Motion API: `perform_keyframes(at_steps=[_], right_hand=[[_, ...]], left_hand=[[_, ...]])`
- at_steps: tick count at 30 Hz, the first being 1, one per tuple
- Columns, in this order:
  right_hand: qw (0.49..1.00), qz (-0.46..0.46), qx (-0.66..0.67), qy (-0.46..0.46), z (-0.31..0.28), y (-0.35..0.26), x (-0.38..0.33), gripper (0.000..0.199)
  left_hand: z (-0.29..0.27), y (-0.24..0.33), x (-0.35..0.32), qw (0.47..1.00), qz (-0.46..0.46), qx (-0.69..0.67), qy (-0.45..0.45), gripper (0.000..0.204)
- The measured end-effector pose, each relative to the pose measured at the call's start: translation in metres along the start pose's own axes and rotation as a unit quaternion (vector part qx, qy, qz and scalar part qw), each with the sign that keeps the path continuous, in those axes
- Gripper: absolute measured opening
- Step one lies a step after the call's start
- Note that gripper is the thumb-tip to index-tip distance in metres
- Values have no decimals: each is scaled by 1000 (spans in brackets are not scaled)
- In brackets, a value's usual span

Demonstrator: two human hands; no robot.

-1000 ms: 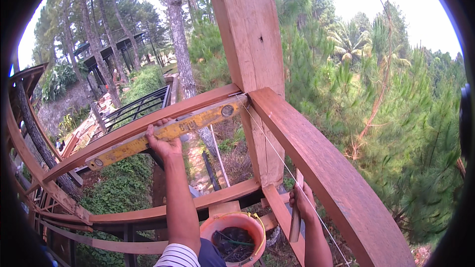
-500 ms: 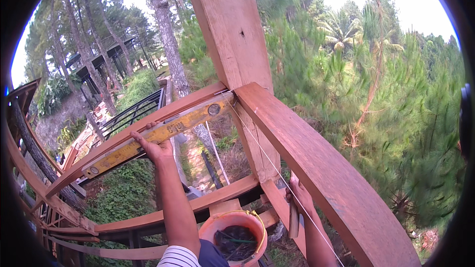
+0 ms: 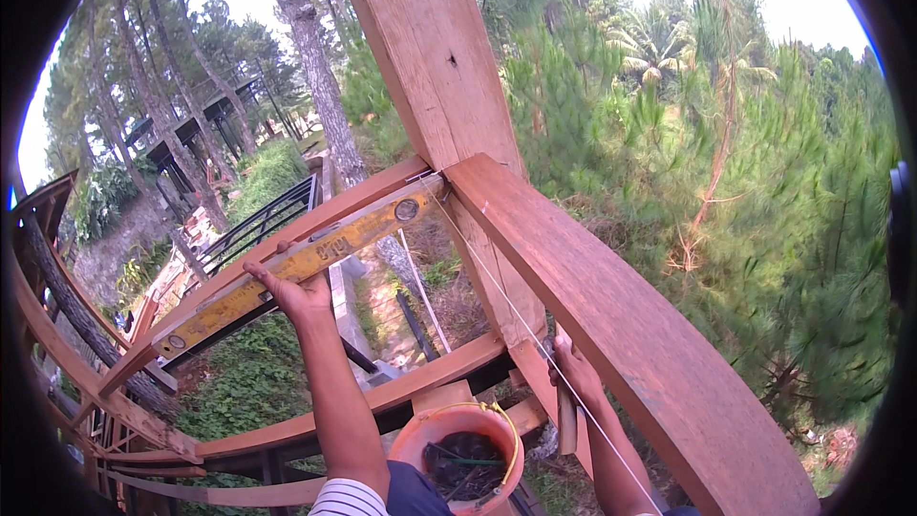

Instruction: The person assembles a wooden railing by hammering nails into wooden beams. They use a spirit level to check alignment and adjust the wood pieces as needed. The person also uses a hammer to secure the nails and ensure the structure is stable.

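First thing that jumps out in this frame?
The thick wooden post rising at top centre, where two reddish rails meet. The left hand presses a long yellow spirit level against the left rail; the right hand grips something low beside the post. An orange bucket sits below, between the forearms.

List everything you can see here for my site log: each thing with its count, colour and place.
Spirit level: one, yellow, pressed along the upper rail on the left.
Post: one, reddish-brown wood, upright at the centre.
Upper rails: two, reddish-brown, meeting at the post.
Lower rail: one, reddish-brown, curving below the level.
String: one, pale, running from the post down to the lower right.
Bucket: one, orange, bottom centre, dark contents.
Trees: many, green, behind the frame.
Left hand: one, holding the spirit level against the rail.
Right hand: one, beside the post's lower part, gripping a tool I cannot identify.
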State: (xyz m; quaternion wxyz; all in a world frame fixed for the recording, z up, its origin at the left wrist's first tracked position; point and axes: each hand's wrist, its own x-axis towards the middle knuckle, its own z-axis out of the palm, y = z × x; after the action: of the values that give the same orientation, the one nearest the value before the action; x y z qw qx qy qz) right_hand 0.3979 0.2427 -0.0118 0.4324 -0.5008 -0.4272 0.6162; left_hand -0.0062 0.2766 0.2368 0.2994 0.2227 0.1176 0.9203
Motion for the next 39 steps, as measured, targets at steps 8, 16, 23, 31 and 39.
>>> perform_keyframes(at_steps=[8,16,23,31,39], right_hand=[[994,-31,96,-35,7,10,4,38],[998,-15,59,-7,3,4,-3,39],[1000,-14,24,-8,-1,10,1,43],[997,-13,73,-5,1,9,-1,40],[994,-13,106,-14,1,10,0,37]], left_hand=[[-1,-4,1,999,45,14,27,57],[-16,-3,14,998,51,-5,-34,31],[-14,-6,10,998,44,10,-39,32],[-14,-6,11,998,50,8,-31,27],[-11,-7,10,998,46,-10,-34,27]])
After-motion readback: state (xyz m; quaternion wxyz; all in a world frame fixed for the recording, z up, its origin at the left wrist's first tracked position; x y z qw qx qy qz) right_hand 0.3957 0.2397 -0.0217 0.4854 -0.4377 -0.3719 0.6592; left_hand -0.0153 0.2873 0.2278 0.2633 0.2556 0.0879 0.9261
